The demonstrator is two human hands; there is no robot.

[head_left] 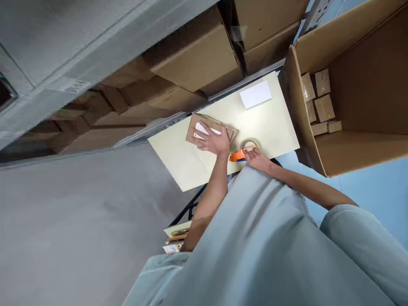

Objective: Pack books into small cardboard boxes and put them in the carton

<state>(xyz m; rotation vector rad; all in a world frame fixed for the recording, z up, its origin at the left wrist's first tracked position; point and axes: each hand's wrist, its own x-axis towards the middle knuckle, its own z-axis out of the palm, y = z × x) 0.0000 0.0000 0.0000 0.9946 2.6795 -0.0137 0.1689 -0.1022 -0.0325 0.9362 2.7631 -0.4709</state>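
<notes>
The left hand [216,141], fingers apart, presumably steadies the carton [212,123]; beside it, the right hand's grip [249,154] clamps the tape dispenser [237,156].

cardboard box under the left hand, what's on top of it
On the cardboard box: a white label, partly covered by the spread left hand. What lies under the hand can't be seen.
</notes>
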